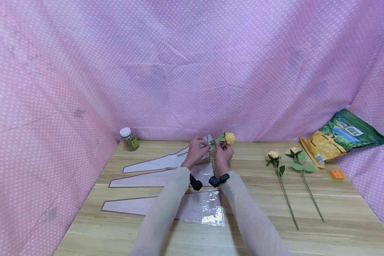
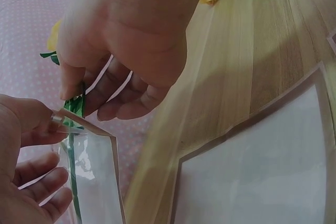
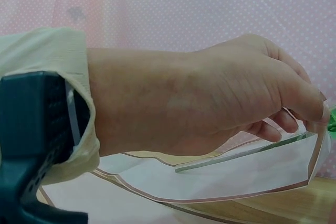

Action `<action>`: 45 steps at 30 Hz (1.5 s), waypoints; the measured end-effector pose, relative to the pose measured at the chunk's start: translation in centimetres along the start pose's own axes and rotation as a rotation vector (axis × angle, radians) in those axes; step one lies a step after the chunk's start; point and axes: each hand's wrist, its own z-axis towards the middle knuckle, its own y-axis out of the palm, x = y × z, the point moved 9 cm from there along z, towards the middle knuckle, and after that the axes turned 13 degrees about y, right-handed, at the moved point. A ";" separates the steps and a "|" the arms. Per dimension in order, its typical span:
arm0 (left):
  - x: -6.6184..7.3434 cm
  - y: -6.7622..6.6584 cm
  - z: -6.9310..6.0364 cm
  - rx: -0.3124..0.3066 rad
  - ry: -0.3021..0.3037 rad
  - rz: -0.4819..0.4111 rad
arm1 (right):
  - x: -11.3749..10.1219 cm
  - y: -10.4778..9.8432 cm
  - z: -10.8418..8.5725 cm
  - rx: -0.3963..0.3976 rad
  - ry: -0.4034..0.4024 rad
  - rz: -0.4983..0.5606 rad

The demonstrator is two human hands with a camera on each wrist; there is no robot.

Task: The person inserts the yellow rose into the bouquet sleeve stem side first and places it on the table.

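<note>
My left hand (image 1: 196, 153) pinches the mouth edge of a clear, brown-bordered flower sleeve (image 1: 156, 163); its thumb and finger are on that edge in the left wrist view, the other fingers loosely bent. My right hand (image 1: 223, 157) pinches the green stem just below the bloom of a yellow rose (image 1: 229, 138). The bloom stands outside the mouth, while the stem (image 3: 236, 158) runs down inside the sleeve (image 3: 247, 184). In the left wrist view, my right hand (image 2: 126, 40) is above my left hand (image 2: 26, 156), and part of the bloom (image 2: 53, 37) is hidden.
Two more sleeves (image 1: 137, 182) (image 1: 131, 205) lie nearer me. A lidded jar (image 1: 129, 139) stands at the back left. On the right lie two yellow roses (image 1: 284, 192) (image 1: 310, 188), an orange block (image 1: 337, 174) and a green-yellow bag (image 1: 345, 133) against the curtain.
</note>
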 end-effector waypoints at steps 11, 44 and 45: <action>0.3 0.1 0.2 -0.006 0.004 0.028 | 0.1 0.4 0.0 -0.007 0.018 -0.001; 0.1 -0.2 -0.3 0.006 0.041 0.036 | -1.1 -0.2 0.1 -0.196 0.062 -0.049; 0.2 -0.2 -0.3 0.006 0.045 0.038 | -1.2 -0.3 0.1 -0.191 0.059 -0.057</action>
